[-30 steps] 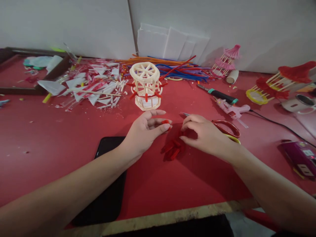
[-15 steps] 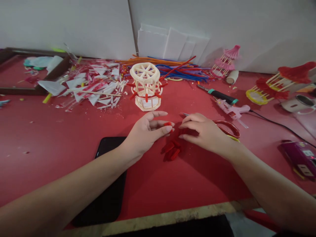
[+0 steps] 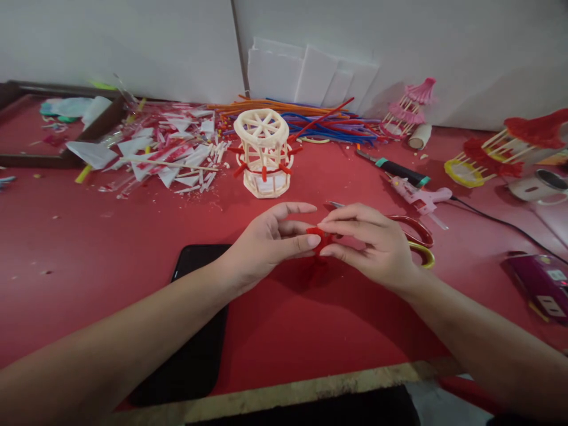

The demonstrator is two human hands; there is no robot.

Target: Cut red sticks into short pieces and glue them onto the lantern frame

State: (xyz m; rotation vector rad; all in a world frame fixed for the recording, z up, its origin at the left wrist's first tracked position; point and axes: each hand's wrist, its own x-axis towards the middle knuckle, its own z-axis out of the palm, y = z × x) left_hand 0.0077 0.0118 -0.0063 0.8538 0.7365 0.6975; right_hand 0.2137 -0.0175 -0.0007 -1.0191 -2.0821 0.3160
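Note:
In the head view, my left hand (image 3: 275,236) pinches a short red fuzzy piece (image 3: 316,239) between thumb and fingers. From the other side, my right hand (image 3: 375,242) closes its thumb and fingertips around the same small red bit. Its exact shape is mostly covered by my fingers. Dim red shapes lie in the shadow on the table just below the hands. Beyond them stands a cream openwork frame (image 3: 261,127), with short red pieces sticking out around its middle. Scissors (image 3: 417,231) with red and yellow handles lie partly under my right hand.
A black phone (image 3: 199,343) lies under my left forearm. Behind are colourful pipe cleaners (image 3: 337,127) and white and red scraps (image 3: 164,148). To the right are a cutter (image 3: 403,171), a pink glue gun (image 3: 419,195) with its cord, a metal mug (image 3: 536,186) and a purple socket box (image 3: 539,284).
My right hand has come in to meet the left at the red piece. My left hand has shifted slightly right, and the loose red pieces below are now mostly in shadow.

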